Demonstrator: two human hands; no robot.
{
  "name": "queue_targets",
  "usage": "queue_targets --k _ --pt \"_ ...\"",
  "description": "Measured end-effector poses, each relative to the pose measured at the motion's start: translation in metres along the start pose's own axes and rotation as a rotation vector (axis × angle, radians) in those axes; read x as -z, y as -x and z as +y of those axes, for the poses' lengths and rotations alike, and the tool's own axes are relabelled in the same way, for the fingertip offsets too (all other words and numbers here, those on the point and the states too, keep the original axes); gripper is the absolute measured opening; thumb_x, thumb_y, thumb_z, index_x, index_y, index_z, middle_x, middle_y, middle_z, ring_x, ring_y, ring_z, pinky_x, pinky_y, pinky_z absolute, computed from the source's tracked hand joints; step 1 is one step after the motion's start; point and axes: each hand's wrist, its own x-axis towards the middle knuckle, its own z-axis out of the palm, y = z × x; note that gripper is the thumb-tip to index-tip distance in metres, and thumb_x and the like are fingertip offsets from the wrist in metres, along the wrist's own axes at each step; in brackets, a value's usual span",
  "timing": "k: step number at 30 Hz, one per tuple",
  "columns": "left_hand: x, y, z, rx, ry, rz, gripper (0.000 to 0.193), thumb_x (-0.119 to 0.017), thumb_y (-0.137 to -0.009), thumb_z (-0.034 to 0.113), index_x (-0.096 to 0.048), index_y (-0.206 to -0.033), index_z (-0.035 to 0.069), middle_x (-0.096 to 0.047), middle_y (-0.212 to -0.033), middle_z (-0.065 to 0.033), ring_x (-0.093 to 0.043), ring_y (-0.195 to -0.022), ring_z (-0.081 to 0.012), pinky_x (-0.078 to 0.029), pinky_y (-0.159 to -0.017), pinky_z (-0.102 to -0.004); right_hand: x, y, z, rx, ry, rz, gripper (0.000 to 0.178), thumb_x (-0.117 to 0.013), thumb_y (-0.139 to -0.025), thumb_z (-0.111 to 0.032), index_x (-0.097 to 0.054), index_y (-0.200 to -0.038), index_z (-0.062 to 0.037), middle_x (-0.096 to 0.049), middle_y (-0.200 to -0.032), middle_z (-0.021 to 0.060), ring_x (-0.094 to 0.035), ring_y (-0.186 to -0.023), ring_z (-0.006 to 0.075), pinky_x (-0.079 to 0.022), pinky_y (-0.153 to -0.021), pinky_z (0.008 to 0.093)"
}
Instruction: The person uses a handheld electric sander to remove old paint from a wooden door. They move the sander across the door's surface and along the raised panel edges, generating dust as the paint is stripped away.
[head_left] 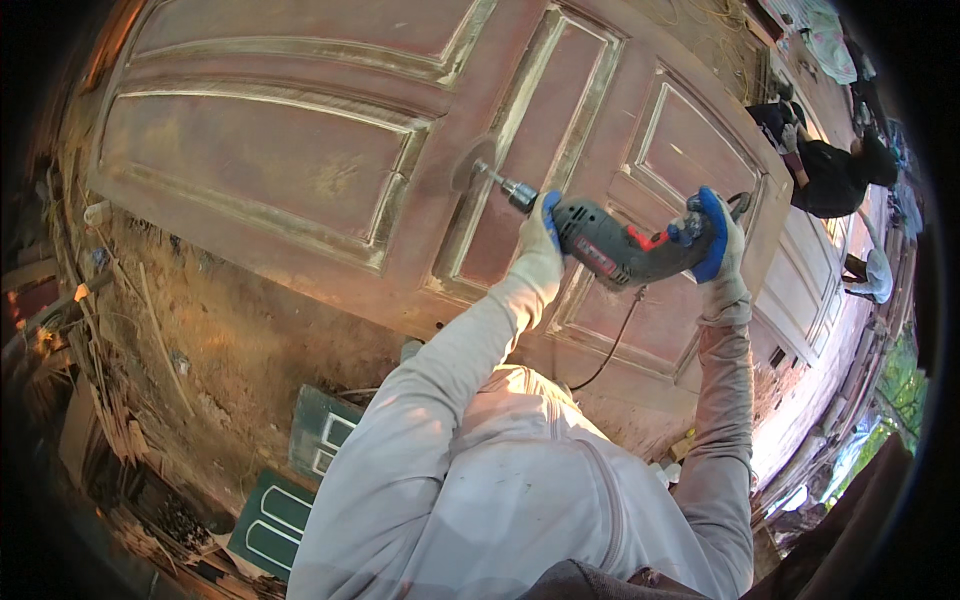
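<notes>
Both my hands wear pale gloves with blue palms and grip a dark grey electric drill (595,245) with red accents. My left hand (541,238) is closed round its front, just behind the silver chuck. At the rear handle, my right hand (718,240) is wrapped round the grip. A round, blurred sanding wheel (473,164) on the drill's shaft is over the large brown panelled wooden door (300,165), close to a panel's moulding. Whether the wheel touches the wood I cannot tell. Pale, scuffed wood shows along several mouldings.
A black power cord (617,345) hangs from the drill toward my body. Two green panels (270,520) with white outlines lie at lower left, near piled wood scraps (110,420). A co-worker in black (838,178) is at the right, with another person in pale clothing (876,275) beyond.
</notes>
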Motion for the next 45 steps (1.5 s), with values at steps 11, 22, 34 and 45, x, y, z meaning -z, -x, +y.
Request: queue_targets --k 11,22,34,45 --pt "-0.009 0.017 -0.017 -0.095 0.024 0.178 0.027 -0.072 -0.080 0.029 -0.063 -0.089 0.006 -0.062 -0.080 -0.0004 -0.060 -0.063 -0.0125 -0.052 -0.061 -0.0295 0.038 -0.010 0.010 -0.065 -0.052 0.024 0.020 -0.056 -0.094 -0.020 -0.057 -0.084 -0.0028 -0.050 -0.058 0.0060 -0.047 -0.047 0.0212 -0.042 -0.052 0.0374" --pt "-0.007 0.006 -0.026 -0.085 0.052 0.101 0.035 -0.071 -0.081 0.031 -0.059 -0.103 0.007 -0.059 -0.083 -0.0008 -0.058 -0.065 -0.0135 -0.051 -0.063 -0.0302 0.040 -0.015 0.003 -0.092 -0.046 0.057 0.021 -0.057 -0.094 -0.022 -0.057 -0.083 -0.0036 -0.050 -0.056 0.0052 -0.048 -0.048 0.0212 -0.043 -0.053 0.0369" --pt "-0.023 -0.005 -0.014 -0.123 0.045 0.123 0.028 -0.073 -0.078 0.027 -0.063 -0.093 0.006 -0.062 -0.078 -0.0013 -0.061 -0.063 -0.0145 -0.052 -0.061 -0.0303 0.032 -0.026 -0.003 -0.079 -0.086 0.082 0.019 -0.058 -0.093 -0.019 -0.058 -0.082 -0.0034 -0.050 -0.057 0.0053 -0.047 -0.046 0.0202 -0.042 -0.052 0.0377" --pt "0.030 0.011 -0.029 -0.023 0.122 0.070 0.031 -0.071 -0.081 0.031 -0.060 -0.101 0.010 -0.063 -0.084 -0.0022 -0.064 -0.069 -0.0150 -0.054 -0.068 -0.0308 0.032 -0.004 0.013 -0.150 -0.077 0.009 0.017 -0.057 -0.094 -0.019 -0.057 -0.085 -0.0043 -0.053 -0.062 0.0048 -0.050 -0.048 0.0198 -0.046 -0.053 0.0383"
